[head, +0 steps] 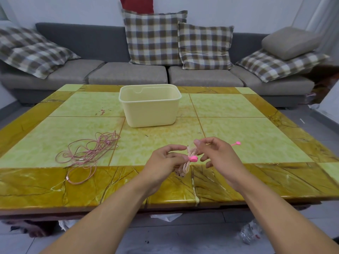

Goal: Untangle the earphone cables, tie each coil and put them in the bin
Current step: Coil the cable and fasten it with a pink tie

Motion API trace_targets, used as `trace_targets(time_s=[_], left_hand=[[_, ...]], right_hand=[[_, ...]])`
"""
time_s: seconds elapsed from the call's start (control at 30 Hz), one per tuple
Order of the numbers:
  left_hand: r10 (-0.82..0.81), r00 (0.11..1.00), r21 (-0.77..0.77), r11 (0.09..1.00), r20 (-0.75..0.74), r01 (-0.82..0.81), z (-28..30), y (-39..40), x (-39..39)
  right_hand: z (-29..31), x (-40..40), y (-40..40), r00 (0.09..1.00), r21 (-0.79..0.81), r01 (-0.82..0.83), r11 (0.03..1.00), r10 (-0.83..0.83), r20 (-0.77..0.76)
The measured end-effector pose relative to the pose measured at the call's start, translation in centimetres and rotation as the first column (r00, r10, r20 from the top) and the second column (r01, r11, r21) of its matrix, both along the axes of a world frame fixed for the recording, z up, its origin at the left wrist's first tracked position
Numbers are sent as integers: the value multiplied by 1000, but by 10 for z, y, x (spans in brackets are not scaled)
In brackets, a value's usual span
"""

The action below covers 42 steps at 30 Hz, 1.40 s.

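Cream bin (149, 107) set mid-table, nothing seen inside, tied cable coil (189, 160) pinched by left hand (162, 162) and right hand (216, 153) near front edge, loose cable tangle (88, 153) left lying on table (238, 107), spare pink tie (236, 143) beside right hand

A coiled pink earphone (189, 163), cinched at its middle by a pink tie (193, 158), hung at 6 o'clock. A tangled pink cable (88, 153) sprawled at 9 o'clock. The cream bin (149, 107) stood upright at 12. A spare tie (236, 143) lay at 3.
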<state>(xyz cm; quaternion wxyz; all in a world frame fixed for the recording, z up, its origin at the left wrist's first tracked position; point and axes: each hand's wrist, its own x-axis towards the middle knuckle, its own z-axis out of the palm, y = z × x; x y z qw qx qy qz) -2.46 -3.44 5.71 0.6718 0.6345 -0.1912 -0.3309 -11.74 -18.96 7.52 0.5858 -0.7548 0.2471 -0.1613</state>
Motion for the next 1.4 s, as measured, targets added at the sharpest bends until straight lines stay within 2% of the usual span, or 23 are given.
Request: trace_targets(time_s=[0.13, 0.27, 0.37, 0.53, 0.63, 0.7, 0.77, 0.83, 0.97, 1.03, 1.1, 1.23, 1.33, 1.4], left_hand=[[-64, 996, 39, 997, 70, 61, 2, 4, 1], [-159, 984, 95, 984, 81, 151, -1, 7, 2], [-111, 990, 96, 990, 92, 102, -4, 8, 3], [-84, 989, 59, 995, 118, 78, -3, 14, 9], [-77, 996, 33, 997, 54, 76, -3, 18, 12], [-55, 998, 21, 998, -13, 55, -4, 19, 13], [-8, 998, 15, 1000, -70, 9, -6, 19, 15], [30, 998, 1, 1000, -60, -30, -9, 21, 19], [103, 986, 10, 994, 128, -105, -12, 25, 24], [171, 972, -6, 985, 161, -172, -10, 24, 26], [286, 945, -16, 958, 159, -287, -8, 21, 29], [576, 800, -28, 814, 171, -580, -6, 11, 45], [601, 789, -57, 798, 125, -599, 8, -6, 61], [586, 809, -10, 810, 49, -586, 26, -24, 78]], right_hand=[[-3, -1, 0, 982, 122, -173, 977, 181, -61], [-3, 1, -2, 990, 227, -138, 964, 130, 49], [-1, 1, -2, 988, 292, -135, 947, 107, 107], [1, 4, -2, 990, 342, -131, 931, 104, 95], [0, 6, -1, 980, 347, -198, 917, 193, 50], [-1, 8, 1, 982, 365, -188, 912, 186, 41], [-2, 11, 2, 988, 393, -155, 906, 152, 40], [-2, 15, 4, 991, 431, -135, 892, 127, 47], [-3, 26, 13, 995, 510, -99, 854, 78, 63], [-3, 32, 18, 996, 519, -70, 852, 32, 82], [-5, 35, 21, 993, 499, -20, 867, -41, 111], [-10, 42, 22, 969, 464, 101, 880, -192, 154], [-12, 47, 22, 965, 555, 87, 827, -208, 158], [-14, 51, 22, 965, 628, 56, 777, -202, 164]])
